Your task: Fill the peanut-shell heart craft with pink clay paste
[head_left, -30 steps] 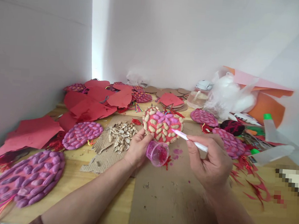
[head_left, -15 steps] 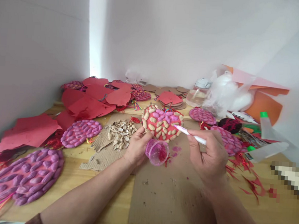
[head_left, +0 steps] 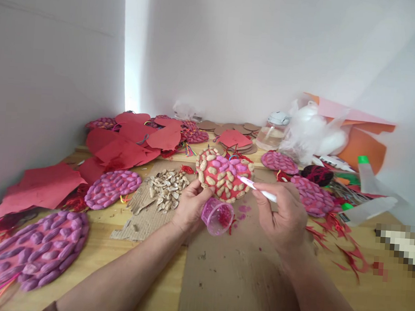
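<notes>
Between the thumb and fingers of my left hand (head_left: 192,205) is the lower left edge of a red heart-shaped board (head_left: 239,180) covered with peanut shells. Several shells near its top are pink; the others are plain tan. A small clear plastic cup (head_left: 217,218) with pink liquid is also at this hand, tilted below the heart; the fingers behind it are hidden. My right hand (head_left: 284,217) pinches a white pen-like brush (head_left: 264,193), its pink tip at the right half of the heart. Whether the tip touches a shell I cannot tell.
Brown cardboard (head_left: 234,280) with pink stains lies under my hands. Broken peanut shells (head_left: 167,190) are piled on the left. Purple peanut-covered hearts (head_left: 112,189) and red paper shapes (head_left: 45,182) surround it. A water jar (head_left: 271,136) and glue bottles (head_left: 369,212) stand or lie right.
My right hand has shifted slightly left and down with the brush, its tip now a little lower on the heart. The heart and the cup have also dropped slightly in view.
</notes>
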The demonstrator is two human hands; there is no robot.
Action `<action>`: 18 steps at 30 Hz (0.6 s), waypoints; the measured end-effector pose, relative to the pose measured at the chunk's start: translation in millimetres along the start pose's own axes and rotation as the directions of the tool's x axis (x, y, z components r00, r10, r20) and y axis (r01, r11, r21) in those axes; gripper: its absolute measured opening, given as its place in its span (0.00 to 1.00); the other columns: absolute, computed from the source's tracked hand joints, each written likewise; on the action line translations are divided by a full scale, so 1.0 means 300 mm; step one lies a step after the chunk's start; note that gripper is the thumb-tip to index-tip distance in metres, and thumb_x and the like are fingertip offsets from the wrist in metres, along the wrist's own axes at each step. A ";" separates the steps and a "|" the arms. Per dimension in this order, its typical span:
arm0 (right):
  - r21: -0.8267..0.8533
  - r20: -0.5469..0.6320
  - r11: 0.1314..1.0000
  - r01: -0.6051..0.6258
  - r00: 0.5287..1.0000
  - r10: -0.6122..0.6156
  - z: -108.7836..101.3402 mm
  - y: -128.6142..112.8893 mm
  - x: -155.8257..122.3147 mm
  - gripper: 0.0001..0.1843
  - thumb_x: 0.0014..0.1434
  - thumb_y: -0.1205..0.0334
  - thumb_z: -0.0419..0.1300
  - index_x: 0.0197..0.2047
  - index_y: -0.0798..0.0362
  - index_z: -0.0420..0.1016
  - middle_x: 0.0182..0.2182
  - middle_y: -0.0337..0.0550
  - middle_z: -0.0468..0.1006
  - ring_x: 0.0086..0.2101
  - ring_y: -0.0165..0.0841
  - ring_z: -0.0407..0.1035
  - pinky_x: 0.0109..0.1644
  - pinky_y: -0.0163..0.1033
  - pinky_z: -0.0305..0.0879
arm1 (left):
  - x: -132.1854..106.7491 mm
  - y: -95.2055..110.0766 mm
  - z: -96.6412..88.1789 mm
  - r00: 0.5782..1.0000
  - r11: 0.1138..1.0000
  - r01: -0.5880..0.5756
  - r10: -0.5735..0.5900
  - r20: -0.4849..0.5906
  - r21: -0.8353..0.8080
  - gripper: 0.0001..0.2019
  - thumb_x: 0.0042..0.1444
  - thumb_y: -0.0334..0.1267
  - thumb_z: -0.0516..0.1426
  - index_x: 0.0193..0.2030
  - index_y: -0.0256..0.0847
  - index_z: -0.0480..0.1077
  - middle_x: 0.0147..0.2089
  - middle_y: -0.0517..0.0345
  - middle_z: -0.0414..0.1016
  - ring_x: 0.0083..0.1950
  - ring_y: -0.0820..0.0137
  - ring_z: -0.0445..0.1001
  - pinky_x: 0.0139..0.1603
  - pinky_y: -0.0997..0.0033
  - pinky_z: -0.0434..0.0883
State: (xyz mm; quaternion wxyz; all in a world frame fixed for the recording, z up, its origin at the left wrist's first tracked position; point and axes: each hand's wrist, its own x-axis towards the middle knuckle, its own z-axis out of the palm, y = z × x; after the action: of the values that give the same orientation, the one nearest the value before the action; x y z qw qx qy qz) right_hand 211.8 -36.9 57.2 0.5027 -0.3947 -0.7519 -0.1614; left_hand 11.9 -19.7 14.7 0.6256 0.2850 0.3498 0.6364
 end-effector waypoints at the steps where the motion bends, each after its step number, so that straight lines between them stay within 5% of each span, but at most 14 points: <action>1: 0.002 0.005 1.000 -0.004 1.000 0.004 0.001 0.001 -0.002 0.05 0.69 0.67 0.65 0.47 0.48 0.78 0.36 0.40 0.85 0.37 0.36 0.75 0.43 0.43 0.69 | 0.000 0.000 0.000 1.000 1.000 -0.002 0.002 -0.002 0.006 0.22 0.41 0.42 0.78 0.41 0.39 0.80 0.37 0.56 0.84 0.30 0.70 0.78 0.35 0.69 0.75; 18: -0.024 0.103 0.998 0.065 0.993 -0.062 0.002 -0.011 -0.003 0.04 0.70 0.68 0.62 0.42 0.49 0.73 0.32 0.40 0.80 0.35 0.37 0.68 0.42 0.44 0.63 | 0.003 0.008 0.007 0.995 0.996 0.084 -0.085 -0.048 -0.032 0.16 0.40 0.36 0.74 0.37 0.40 0.79 0.35 0.58 0.82 0.31 0.70 0.77 0.38 0.67 0.75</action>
State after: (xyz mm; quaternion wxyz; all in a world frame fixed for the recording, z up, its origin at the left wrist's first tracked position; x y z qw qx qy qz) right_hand 209.0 -39.0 56.5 0.4527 -0.3852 -0.7867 -0.1669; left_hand 12.1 -18.5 17.7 0.6473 0.2449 0.3672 0.6214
